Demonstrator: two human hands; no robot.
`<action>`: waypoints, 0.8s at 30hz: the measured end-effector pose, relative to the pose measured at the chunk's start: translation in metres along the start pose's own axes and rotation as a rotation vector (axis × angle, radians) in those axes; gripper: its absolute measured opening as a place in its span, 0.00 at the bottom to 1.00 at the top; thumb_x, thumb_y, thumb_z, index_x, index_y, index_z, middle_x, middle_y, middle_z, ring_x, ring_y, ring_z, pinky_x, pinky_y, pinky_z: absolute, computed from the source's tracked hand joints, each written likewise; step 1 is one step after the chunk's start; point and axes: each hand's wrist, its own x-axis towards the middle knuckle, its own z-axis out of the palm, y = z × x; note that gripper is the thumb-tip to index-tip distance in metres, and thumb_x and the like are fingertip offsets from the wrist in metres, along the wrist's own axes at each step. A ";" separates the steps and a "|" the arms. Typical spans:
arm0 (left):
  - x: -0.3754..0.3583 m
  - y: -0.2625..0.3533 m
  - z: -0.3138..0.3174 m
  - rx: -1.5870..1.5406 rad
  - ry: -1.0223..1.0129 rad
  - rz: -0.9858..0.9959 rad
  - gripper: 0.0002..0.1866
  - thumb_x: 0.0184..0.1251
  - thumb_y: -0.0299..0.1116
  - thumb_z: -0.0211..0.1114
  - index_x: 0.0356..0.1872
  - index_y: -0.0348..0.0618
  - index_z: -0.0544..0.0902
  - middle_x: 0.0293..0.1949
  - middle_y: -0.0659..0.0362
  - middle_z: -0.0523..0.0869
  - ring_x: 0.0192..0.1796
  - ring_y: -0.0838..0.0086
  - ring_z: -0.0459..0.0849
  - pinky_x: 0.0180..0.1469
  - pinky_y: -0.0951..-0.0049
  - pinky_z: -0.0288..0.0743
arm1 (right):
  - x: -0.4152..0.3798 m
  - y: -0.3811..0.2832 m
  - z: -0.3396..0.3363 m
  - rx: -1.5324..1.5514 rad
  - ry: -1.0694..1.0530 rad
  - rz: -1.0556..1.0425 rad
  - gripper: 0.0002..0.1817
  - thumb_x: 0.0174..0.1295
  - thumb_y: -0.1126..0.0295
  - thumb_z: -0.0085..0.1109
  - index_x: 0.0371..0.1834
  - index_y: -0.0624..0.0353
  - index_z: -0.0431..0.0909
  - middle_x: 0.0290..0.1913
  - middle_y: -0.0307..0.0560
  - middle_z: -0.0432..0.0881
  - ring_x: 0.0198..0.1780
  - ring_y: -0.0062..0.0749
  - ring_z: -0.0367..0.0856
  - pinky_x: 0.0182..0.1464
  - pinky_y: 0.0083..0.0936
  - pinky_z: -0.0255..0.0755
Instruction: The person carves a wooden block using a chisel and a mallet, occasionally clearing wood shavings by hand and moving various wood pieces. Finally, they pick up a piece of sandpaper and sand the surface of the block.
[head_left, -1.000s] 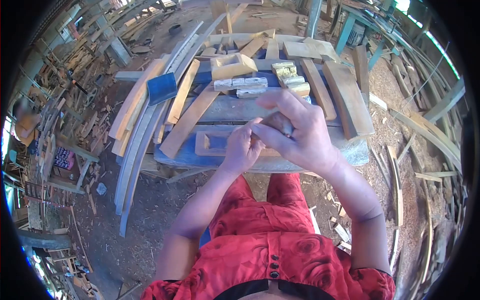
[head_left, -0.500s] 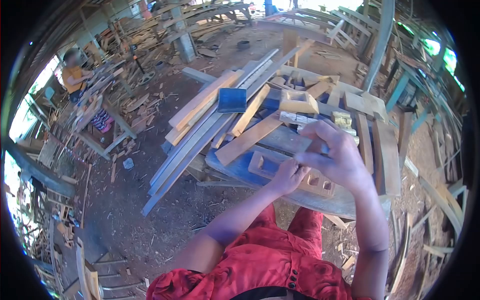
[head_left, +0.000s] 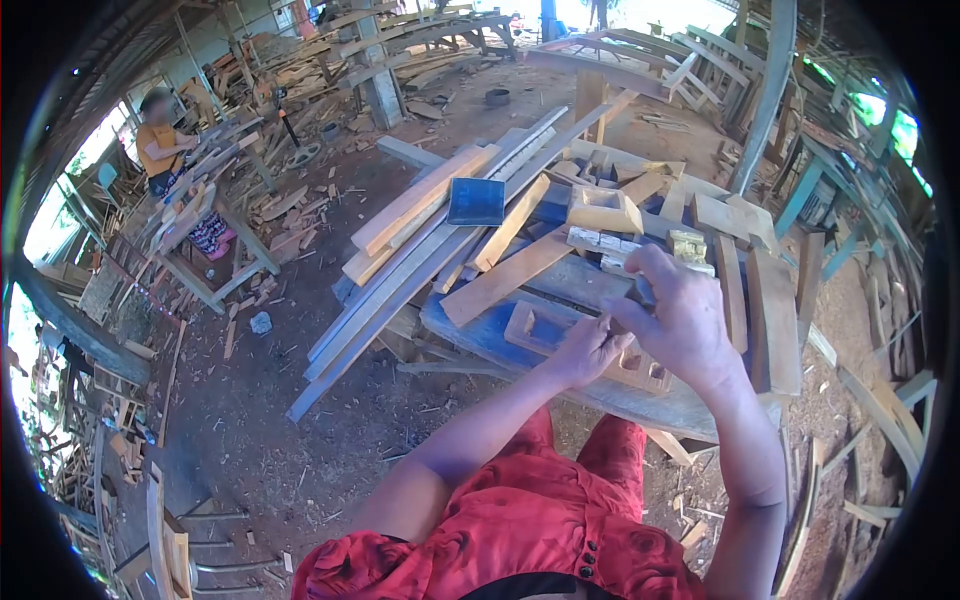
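Note:
My left hand (head_left: 588,352) is closed in a pinch over the near edge of the table; whatever its fingertips hold is too small to make out. Close beside it, my right hand (head_left: 685,325) has its fingers curved and apart, with the thumb reaching toward the left fingertips. Nothing clear shows between its fingers. Under the hands lies a pale wooden piece with rectangular openings (head_left: 522,328), its middle covered by my left hand. Beyond them sit a hollow wooden block (head_left: 604,208) and a whitish notched strip (head_left: 592,240).
Long planks (head_left: 420,258) stick out over the table's left side, with a dark blue square tray (head_left: 476,202) on top. More boards (head_left: 772,320) lie at the right. A person in a yellow top (head_left: 158,145) works at a bench on the left. Wood scraps litter the floor.
My right hand has shifted slightly right and down, its thumb and forefinger still curved apart. The left hand stays pinched in nearly the same place. The view has turned slightly.

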 end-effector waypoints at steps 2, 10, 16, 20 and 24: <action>-0.001 -0.016 -0.005 0.039 -0.059 -0.045 0.15 0.70 0.38 0.55 0.51 0.40 0.72 0.35 0.46 0.83 0.38 0.56 0.84 0.39 0.63 0.75 | 0.006 -0.004 0.006 -0.010 -0.009 0.017 0.19 0.51 0.61 0.67 0.37 0.61 0.71 0.28 0.53 0.80 0.30 0.50 0.82 0.30 0.40 0.75; 0.013 0.068 -0.025 -0.144 0.097 0.007 0.24 0.62 0.31 0.64 0.58 0.38 0.68 0.54 0.56 0.75 0.55 0.74 0.75 0.54 0.70 0.71 | 0.006 0.002 0.018 -0.015 0.004 0.038 0.19 0.52 0.59 0.65 0.37 0.60 0.71 0.31 0.55 0.79 0.35 0.53 0.82 0.37 0.44 0.75; 0.045 0.066 -0.014 -0.074 0.258 0.162 0.23 0.62 0.28 0.65 0.57 0.40 0.69 0.45 0.58 0.78 0.43 0.74 0.80 0.44 0.74 0.74 | 0.012 0.033 -0.003 0.366 0.025 -0.144 0.31 0.60 0.50 0.62 0.59 0.61 0.72 0.44 0.48 0.79 0.48 0.39 0.80 0.50 0.35 0.72; 0.051 0.072 -0.009 -0.399 0.299 -0.121 0.11 0.61 0.21 0.63 0.43 0.40 0.76 0.22 0.67 0.74 0.19 0.86 0.72 0.21 0.84 0.66 | 0.008 0.115 -0.030 0.432 0.157 0.396 0.28 0.65 0.49 0.58 0.56 0.64 0.75 0.43 0.48 0.83 0.47 0.30 0.80 0.50 0.27 0.73; 0.048 0.072 -0.008 -0.417 0.279 -0.030 0.10 0.59 0.18 0.63 0.39 0.40 0.74 0.22 0.65 0.74 0.20 0.83 0.73 0.22 0.82 0.67 | -0.010 0.190 -0.012 -0.065 0.013 0.695 0.31 0.55 0.49 0.66 0.55 0.60 0.76 0.43 0.55 0.84 0.46 0.46 0.83 0.49 0.36 0.75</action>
